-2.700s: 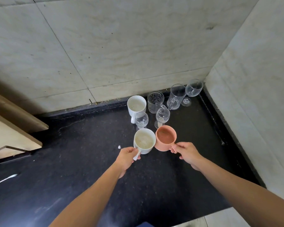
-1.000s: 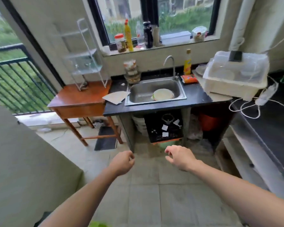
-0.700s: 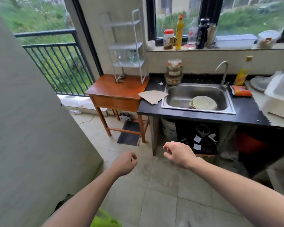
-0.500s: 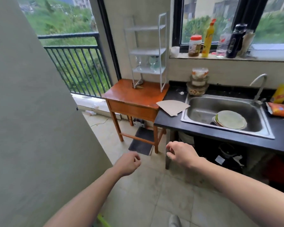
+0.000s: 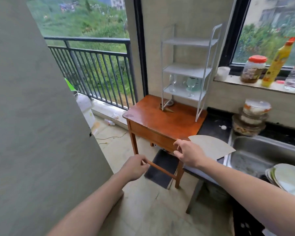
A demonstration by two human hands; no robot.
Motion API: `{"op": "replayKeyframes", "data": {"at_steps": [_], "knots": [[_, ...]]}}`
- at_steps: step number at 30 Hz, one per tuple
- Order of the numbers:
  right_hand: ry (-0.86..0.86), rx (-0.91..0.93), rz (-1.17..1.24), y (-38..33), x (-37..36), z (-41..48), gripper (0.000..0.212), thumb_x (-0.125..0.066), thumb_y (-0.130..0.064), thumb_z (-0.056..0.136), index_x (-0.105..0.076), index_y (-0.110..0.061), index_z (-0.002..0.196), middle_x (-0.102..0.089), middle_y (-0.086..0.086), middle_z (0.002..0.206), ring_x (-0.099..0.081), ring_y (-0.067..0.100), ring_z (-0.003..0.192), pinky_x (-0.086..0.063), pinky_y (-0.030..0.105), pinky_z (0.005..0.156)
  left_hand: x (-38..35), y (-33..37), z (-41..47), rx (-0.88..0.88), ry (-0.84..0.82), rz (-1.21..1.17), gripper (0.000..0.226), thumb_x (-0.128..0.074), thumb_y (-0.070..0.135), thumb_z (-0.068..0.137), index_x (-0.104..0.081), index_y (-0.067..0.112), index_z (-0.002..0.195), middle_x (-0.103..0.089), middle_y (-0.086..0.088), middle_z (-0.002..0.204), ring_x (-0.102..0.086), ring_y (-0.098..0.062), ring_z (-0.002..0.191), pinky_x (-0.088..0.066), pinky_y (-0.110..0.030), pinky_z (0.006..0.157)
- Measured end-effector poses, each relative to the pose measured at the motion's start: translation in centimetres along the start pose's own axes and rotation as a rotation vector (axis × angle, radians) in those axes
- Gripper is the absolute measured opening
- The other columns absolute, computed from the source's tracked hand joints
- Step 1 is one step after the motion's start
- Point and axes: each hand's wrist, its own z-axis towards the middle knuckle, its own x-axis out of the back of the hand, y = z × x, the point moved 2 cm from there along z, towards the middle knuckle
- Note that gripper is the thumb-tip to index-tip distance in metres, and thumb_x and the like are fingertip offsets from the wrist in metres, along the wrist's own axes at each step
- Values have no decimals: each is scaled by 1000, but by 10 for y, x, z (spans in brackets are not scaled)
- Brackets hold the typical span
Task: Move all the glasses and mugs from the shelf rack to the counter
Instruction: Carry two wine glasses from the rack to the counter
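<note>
A white three-tier shelf rack point(image 5: 186, 68) stands on a wooden side table point(image 5: 162, 123). Its two upper shelves are bare. On the lowest shelf stand a clear stemmed glass point(image 5: 172, 83) at the left and a second stemmed glass point(image 5: 191, 86) at the right, with a pale green mug-like shape point(image 5: 195, 83) blurred behind it. My left hand point(image 5: 135, 166) hangs loosely curled in front of the table, holding nothing. My right hand point(image 5: 188, 155) is higher and to the right, fingers apart and empty, well short of the rack.
A grey wall point(image 5: 32, 116) fills the left. A balcony railing point(image 5: 95, 72) lies behind the table. To the right are a black counter point(image 5: 213, 126) with a fan-shaped board point(image 5: 211, 145), stacked containers point(image 5: 250, 118), a steel sink point(image 5: 255, 155) with plates point(image 5: 289, 179), and bottles on the window sill point(image 5: 255, 84).
I set two mugs among the glasses on the counter, let go and turned away. Both empty hands have since come closer to the table and rack, which has grown larger in view.
</note>
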Motion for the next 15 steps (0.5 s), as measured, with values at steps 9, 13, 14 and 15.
{"op": "replayKeyframes", "data": {"at_steps": [9, 13, 14, 15], "knots": [[139, -162, 5, 29, -10, 155, 38, -56, -37, 92, -57, -25, 127, -70, -5, 103, -65, 15, 88, -51, 27, 76, 66, -19, 179, -112, -40, 4, 11, -56, 28, 89, -63, 22, 94, -62, 8, 81, -58, -11, 75, -41, -20, 58], [228, -289, 56, 37, 2, 211, 37, -59, -36, 91, -57, -26, 127, -69, -7, 99, -62, 13, 84, -48, 26, 73, 100, -15, 255, -174, -78, 28, 7, -58, 28, 88, -62, 26, 82, -61, 12, 75, -57, -6, 71, -38, -19, 56], [256, -310, 69, 39, 4, 221, 36, -60, -35, 91, -57, -25, 126, -68, -9, 97, -61, 11, 82, -47, 25, 72, 106, -12, 272, -184, -85, 31, 8, -58, 27, 88, -60, 29, 80, -61, 11, 75, -56, -4, 70, -39, -19, 55], [280, -329, 84, 42, 6, 230, 36, -60, -35, 92, -57, -25, 126, -67, -9, 96, -59, 11, 80, -45, 24, 71, 111, -9, 288, -195, -92, 36, 10, -58, 27, 88, -59, 30, 79, -62, 10, 76, -56, -4, 71, -39, -19, 56]]}}
